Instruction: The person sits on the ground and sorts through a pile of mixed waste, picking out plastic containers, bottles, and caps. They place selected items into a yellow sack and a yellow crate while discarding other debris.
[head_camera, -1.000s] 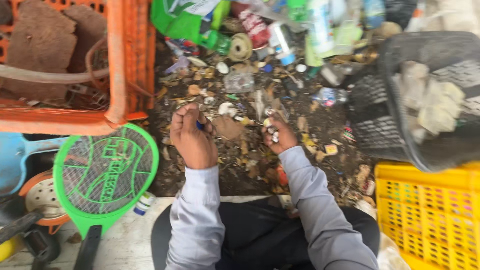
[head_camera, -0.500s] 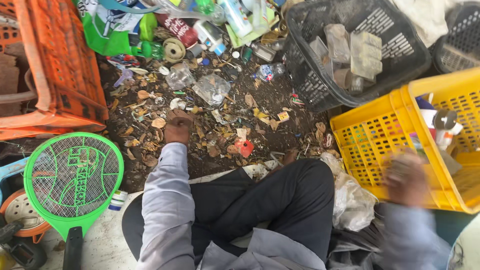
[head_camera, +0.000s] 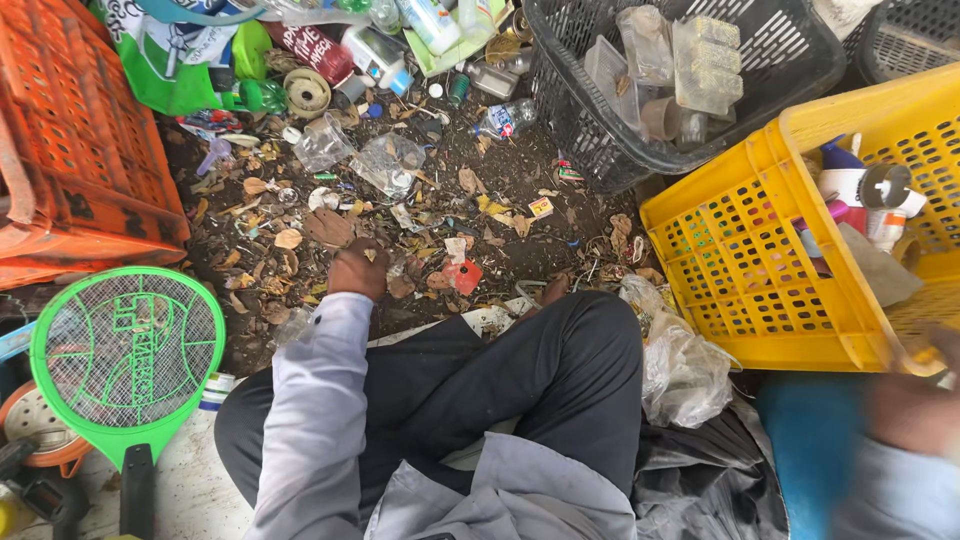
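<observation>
My left hand (head_camera: 358, 268) rests knuckles-up on a patch of dirt strewn with dry leaves, paper scraps and plastic bits, just past my knee. Its fingers are curled under, and whatever they hold is hidden. A small red scrap (head_camera: 465, 277) lies a little to its right. My right hand (head_camera: 915, 400) is a blur at the lower right, just outside the front rim of a yellow plastic basket (head_camera: 760, 260). I cannot make out whether it holds anything. Bottles and caps lie inside that basket.
A black basket (head_camera: 590, 130) with clear plastic containers sits at the top right. An orange crate (head_camera: 80, 150) stands at the left, with a green racket-shaped swatter (head_camera: 125, 360) below it. Crumpled clear plastic bag (head_camera: 685, 370) lies by my right leg. Bottles, cups and a green bag (head_camera: 180, 70) crowd the far edge.
My right hand left the litter, swung right to the yellow basket, then came down to its front rim. My view turned right. My left hand dropped onto the ground and stays there.
</observation>
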